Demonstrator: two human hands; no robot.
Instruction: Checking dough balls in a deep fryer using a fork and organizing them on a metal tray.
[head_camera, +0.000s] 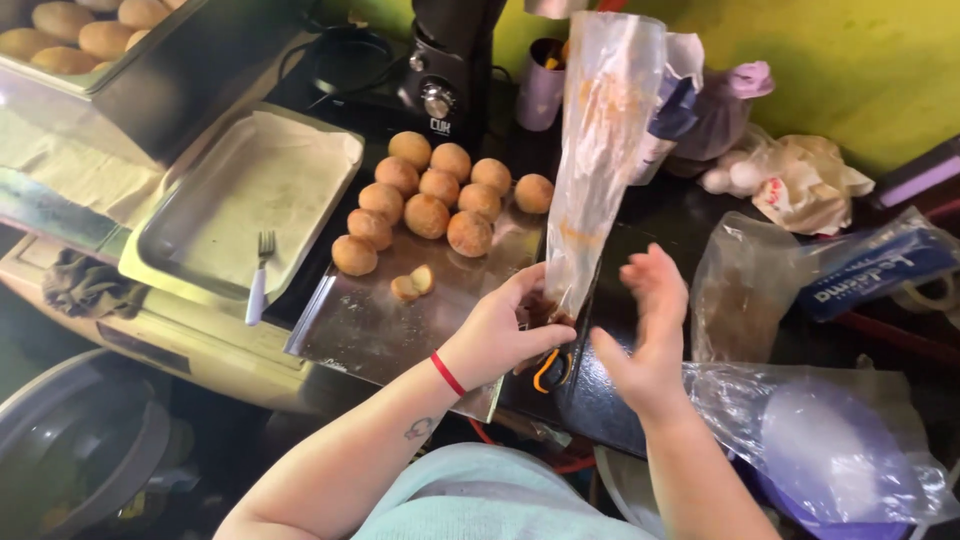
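My left hand (500, 335), with a red band at the wrist, grips the narrow lower end of a long clear piping bag (600, 150) smeared with brown filling; the bag stands upright. My right hand (648, 335) is beside the bag's lower part, fingers spread, holding nothing. Several round golden-brown buns (430, 195) lie on a metal tray (370, 330) to the left of my hands. One bun, broken into two pieces (412, 284), lies close to my left hand.
A second tray lined with paper (250, 190) holds a white-handled fork (260, 275). More buns (80, 30) sit at top left. A black mixer (450, 70) stands behind. Clear plastic bags (800, 440) and a plush toy (790, 175) lie at right.
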